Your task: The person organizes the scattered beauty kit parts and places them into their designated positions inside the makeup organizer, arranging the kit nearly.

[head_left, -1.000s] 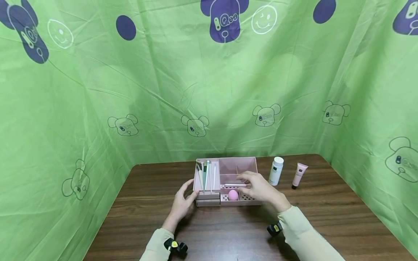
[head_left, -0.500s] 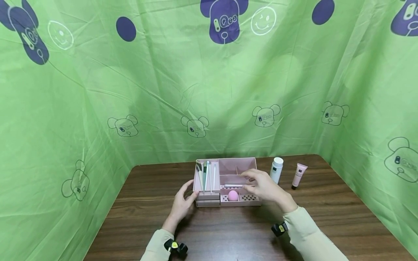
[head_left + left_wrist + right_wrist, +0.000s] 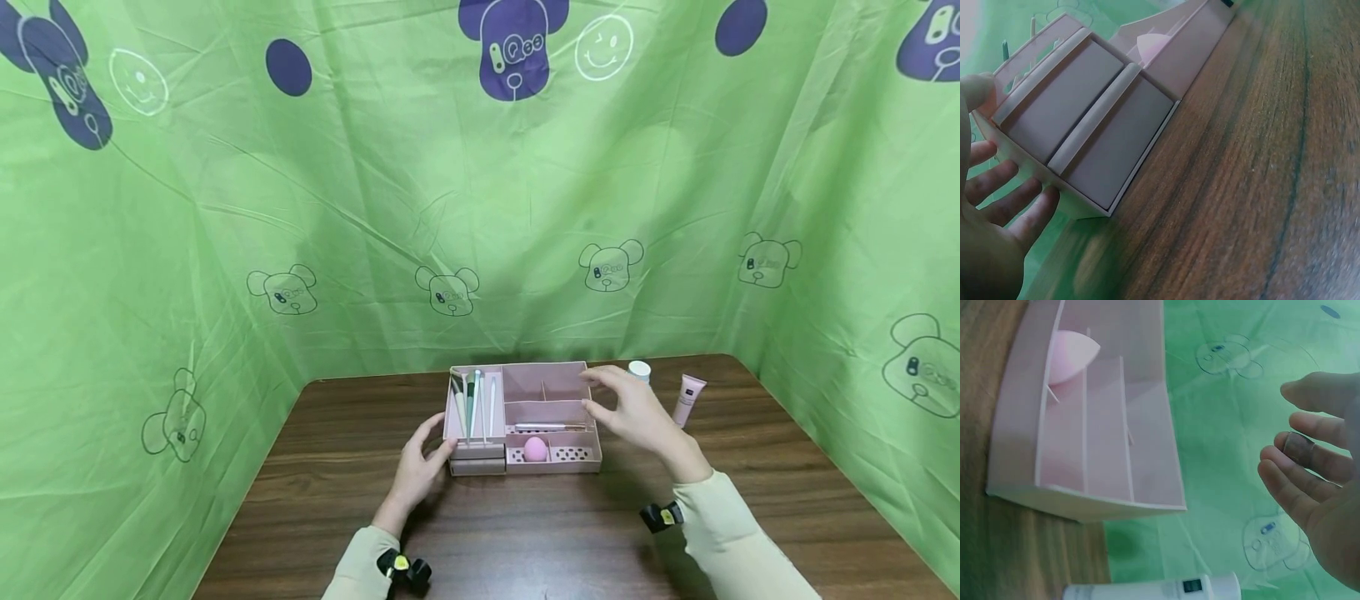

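Note:
A pink makeup organizer (image 3: 552, 467) stands on the table, with two drawers (image 3: 1116, 134) at its left front. My left hand (image 3: 416, 467) holds its left side, thumb over the top edge and fingers against the outer wall. Several makeup brushes (image 3: 470, 400) lie in the top left tray. A pink makeup sponge (image 3: 536, 449) sits in a front compartment, and a slim pink pen-like stick (image 3: 543, 427) lies in the slot behind it. My right hand (image 3: 636, 412), fingers apart and holding nothing, hovers beside the organizer's right edge, partly covering a white bottle (image 3: 1147, 590).
Right of the organizer, a pink squeeze tube (image 3: 687, 398) stands on its cap, its lower end behind my right hand. The brown wooden table (image 3: 525, 533) is enclosed by a green printed cloth (image 3: 360, 208) at the back and sides.
My right hand has let go of the pink stick, which now lies in the slot, and has moved right and up in front of the bottle. My left hand has stayed put.

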A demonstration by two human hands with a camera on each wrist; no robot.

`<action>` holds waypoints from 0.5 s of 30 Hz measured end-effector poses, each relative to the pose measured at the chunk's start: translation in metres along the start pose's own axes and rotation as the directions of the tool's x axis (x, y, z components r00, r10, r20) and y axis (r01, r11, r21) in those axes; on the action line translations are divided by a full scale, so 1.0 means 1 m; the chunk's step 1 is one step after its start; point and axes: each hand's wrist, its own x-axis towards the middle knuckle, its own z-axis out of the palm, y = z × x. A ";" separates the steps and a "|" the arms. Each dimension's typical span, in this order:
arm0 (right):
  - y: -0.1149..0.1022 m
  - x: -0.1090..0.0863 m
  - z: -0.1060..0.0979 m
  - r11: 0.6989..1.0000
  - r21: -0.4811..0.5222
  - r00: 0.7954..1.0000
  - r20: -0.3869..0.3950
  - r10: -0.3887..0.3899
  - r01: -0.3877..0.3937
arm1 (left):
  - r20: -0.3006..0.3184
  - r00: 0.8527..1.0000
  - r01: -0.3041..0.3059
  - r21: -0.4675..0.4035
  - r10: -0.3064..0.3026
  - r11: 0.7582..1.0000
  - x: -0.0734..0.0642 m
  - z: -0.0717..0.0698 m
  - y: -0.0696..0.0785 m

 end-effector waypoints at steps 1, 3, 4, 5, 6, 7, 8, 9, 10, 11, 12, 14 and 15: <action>0.001 0.000 -0.003 1.000 -0.007 1.000 -0.018 0.005 -0.005 | -0.001 1.000 0.001 -0.001 -0.001 1.000 0.000 0.000 0.000; 0.005 0.000 -0.009 1.000 -0.015 0.998 -0.058 0.013 -0.014 | -0.001 1.000 0.002 -0.001 -0.002 1.000 0.000 0.000 -0.001; 0.007 0.000 -0.012 1.000 -0.025 0.997 -0.079 0.017 -0.019 | 0.000 1.000 0.001 -0.001 -0.001 1.000 0.000 0.000 -0.001; 0.009 0.000 -0.016 0.999 -0.036 0.995 -0.100 0.023 -0.027 | 0.001 1.000 0.001 -0.001 -0.001 1.000 0.000 0.000 -0.002; 0.012 0.000 -0.019 0.999 -0.040 0.992 -0.120 0.026 -0.031 | 0.003 1.000 0.002 -0.002 -0.002 1.000 0.000 0.000 -0.002; 0.015 0.000 -0.022 0.999 -0.040 0.990 -0.136 0.031 -0.037 | 0.004 1.000 0.003 -0.002 -0.003 1.000 0.000 0.000 -0.002; 0.017 0.000 -0.025 0.998 -0.041 0.988 -0.153 0.036 -0.043 | 0.006 1.000 0.003 -0.001 -0.003 1.000 0.000 0.000 -0.002; 0.020 -0.001 -0.027 0.998 -0.046 0.985 -0.166 0.040 -0.048 | 0.008 1.000 0.003 -0.003 -0.003 1.000 0.000 -0.001 -0.002; 0.022 -0.001 -0.030 0.997 -0.048 0.983 -0.177 0.043 -0.053 | 0.008 1.000 0.003 -0.002 -0.003 1.000 0.000 -0.001 -0.002; 0.025 -0.001 -0.032 0.997 -0.050 0.981 -0.186 0.046 -0.056 | 0.010 1.000 0.005 -0.005 -0.005 1.000 0.000 -0.001 -0.002; 0.027 -0.002 -0.035 0.997 -0.055 0.980 -0.195 0.048 -0.060 | 0.010 1.000 0.005 -0.008 -0.005 1.000 0.000 -0.001 -0.002; 0.032 -0.003 -0.039 0.994 -0.075 0.975 -0.212 0.067 -0.084 | 0.010 1.000 0.005 -0.014 -0.005 1.000 0.000 -0.001 -0.003; 0.034 -0.004 -0.041 0.992 -0.081 0.972 -0.222 0.078 -0.098 | 0.009 1.000 0.005 -0.018 -0.005 1.000 0.001 -0.001 -0.003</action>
